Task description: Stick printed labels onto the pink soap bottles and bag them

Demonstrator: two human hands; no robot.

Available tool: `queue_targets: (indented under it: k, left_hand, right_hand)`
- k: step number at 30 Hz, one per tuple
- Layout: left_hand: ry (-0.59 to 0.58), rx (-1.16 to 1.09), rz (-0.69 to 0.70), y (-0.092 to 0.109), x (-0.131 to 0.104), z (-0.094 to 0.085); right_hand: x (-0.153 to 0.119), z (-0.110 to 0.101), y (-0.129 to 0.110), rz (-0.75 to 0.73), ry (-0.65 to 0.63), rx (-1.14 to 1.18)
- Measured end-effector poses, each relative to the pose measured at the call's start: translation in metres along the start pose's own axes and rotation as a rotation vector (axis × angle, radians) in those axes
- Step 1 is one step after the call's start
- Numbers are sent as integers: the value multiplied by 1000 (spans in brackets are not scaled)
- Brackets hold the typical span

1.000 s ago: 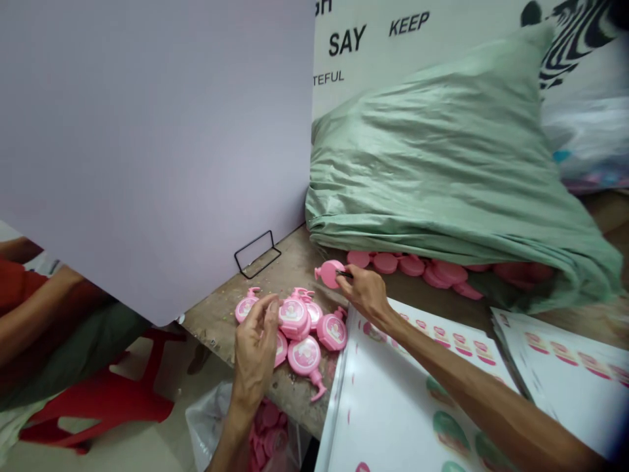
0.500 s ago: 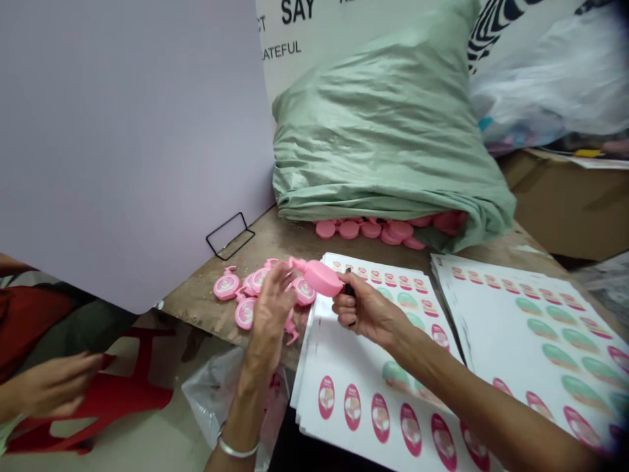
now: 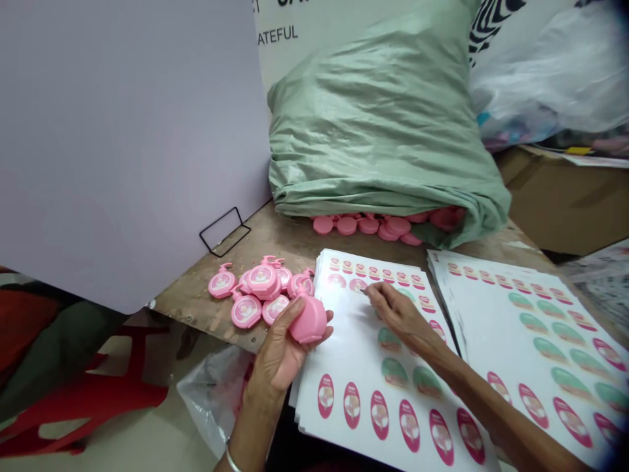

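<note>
My left hand point(image 3: 285, 351) is wrapped round a smooth pink bottle point(image 3: 308, 319), its plain side up, beside the sticker stack. Over the left stack of sticker sheets point(image 3: 344, 341), my right hand point(image 3: 393, 308) is pinched; the thin dark tip of a tool shows at its fingertips, touching or just above a round pink sticker point(image 3: 358, 285). Left of the stack lies a pile of pink pump-like bottles point(image 3: 262, 280) with round labels on their faces.
A second sticker stack point(image 3: 496, 334) lies at right. Behind stands a green sack point(image 3: 383, 131) with pink bottles point(image 3: 346, 225) at its mouth. A black wire stand point(image 3: 225, 231) is by the pale panel point(image 3: 132, 144). A clear plastic bag point(image 3: 213, 393) hangs below the table edge, near a red stool point(image 3: 118, 393).
My left hand has closed round the pink bottle and brought it down. My right hand has let go of it and moved right onto the stickers. Another person's hand has left the view at left.
</note>
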State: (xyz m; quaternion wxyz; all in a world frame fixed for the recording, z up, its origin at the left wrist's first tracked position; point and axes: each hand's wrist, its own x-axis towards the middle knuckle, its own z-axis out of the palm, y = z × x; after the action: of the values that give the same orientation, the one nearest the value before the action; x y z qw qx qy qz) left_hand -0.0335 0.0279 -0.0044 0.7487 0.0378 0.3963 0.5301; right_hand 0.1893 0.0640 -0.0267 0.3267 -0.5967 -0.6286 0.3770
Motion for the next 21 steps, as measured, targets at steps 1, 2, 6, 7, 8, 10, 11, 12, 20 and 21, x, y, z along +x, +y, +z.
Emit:
queue_targets:
  k: [1, 2, 6, 7, 8, 10, 11, 12, 20, 21]
  left_hand:
    - [-41, 9, -30, 0, 0, 0]
    - [-80, 27, -42, 0, 0, 0]
    - [-118, 160, 59, -8, 7, 0]
    - [-114, 199, 96, -10, 10, 1]
    - [-114, 238, 124, -13, 15, 2]
    - [-130, 315, 152, -17, 24, 7]
    - [-142, 343, 158, -18, 30, 9]
    - [-150, 364, 162, -19, 35, 12]
    - [-157, 415, 174, -30, 67, 21]
    - [-146, 432, 177, -31, 69, 20]
  right_hand:
    - [5, -6, 8, 12, 63, -56]
    - [9, -10, 16, 21, 117, -109]
    - [20, -17, 35, -7, 276, -334]
    - [22, -16, 37, -22, 298, -372]
    - [24, -15, 39, -36, 318, -399]
    - [27, -9, 39, -52, 342, -418]
    - [27, -5, 38, -57, 345, -417]
    - [27, -1, 36, -63, 345, -417]
    - [19, 16, 30, -127, 316, -445]
    - [19, 16, 30, -160, 322, -480]
